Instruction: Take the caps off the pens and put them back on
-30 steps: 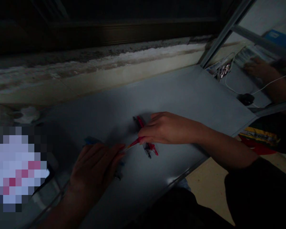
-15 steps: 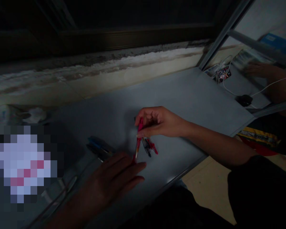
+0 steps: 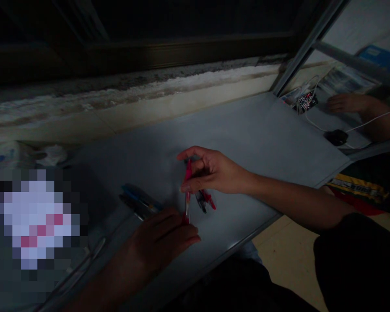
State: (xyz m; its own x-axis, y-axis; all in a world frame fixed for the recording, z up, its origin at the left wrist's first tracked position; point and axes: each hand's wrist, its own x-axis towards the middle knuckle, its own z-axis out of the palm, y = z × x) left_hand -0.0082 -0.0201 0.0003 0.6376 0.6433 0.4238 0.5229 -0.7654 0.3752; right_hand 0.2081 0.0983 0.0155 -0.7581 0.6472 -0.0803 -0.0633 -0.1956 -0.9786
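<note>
Over the grey desk (image 3: 240, 130), my right hand (image 3: 211, 171) pinches a red pen (image 3: 187, 197) by its upper part, the index finger lifted away. My left hand (image 3: 169, 238) is closed at the pen's lower end, with its fingers partly covering the tip. Beneath my right hand lie a dark pen (image 3: 201, 203) and a red pen part (image 3: 211, 199), both partly hidden. Several blue and dark pens (image 3: 139, 199) lie together just beyond my left hand.
At far right, another person's hand (image 3: 347, 103) rests behind a metal frame (image 3: 292, 56), near a phone (image 3: 307, 102), cables and a black plug (image 3: 336, 137). On the left are crumpled tissue (image 3: 53, 154) and a blurred-out pale item (image 3: 37, 216). A wall ledge (image 3: 143, 104) borders the desk.
My right index finger has lifted off the pen, and the pen stands more upright. My left fingers have drawn closer together. The other person's hand has come down onto the surface.
</note>
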